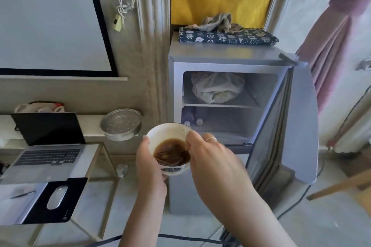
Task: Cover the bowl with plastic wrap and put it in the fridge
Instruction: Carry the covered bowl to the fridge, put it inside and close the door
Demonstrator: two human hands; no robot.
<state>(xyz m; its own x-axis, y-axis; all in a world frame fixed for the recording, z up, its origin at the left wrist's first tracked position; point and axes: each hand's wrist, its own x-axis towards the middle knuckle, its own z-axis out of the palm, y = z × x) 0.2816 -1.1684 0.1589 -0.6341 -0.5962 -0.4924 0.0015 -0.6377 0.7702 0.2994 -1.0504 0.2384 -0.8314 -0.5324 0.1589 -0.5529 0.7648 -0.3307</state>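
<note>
A white bowl [167, 133] with dark brown liquid in it is held in the air in front of a small silver fridge [175, 90]. My left hand [147, 163] cups the bowl from its left side and underneath. My right hand [212, 157] grips its right rim, a ring on one finger. Whether plastic wrap lies over the bowl I cannot tell. The fridge door [301, 118] stands open to the right. A bulging plastic bag [217, 88] fills the upper shelf; the lower shelf holds small items at the back left.
A folded patterned cloth [226, 37] and a grey rag lie on top of the fridge. To the left a glass table carries a laptop [46, 146], a mouse [57, 196] on a black pad, and a metal steamer pot [121, 124] behind. Pink curtain at right.
</note>
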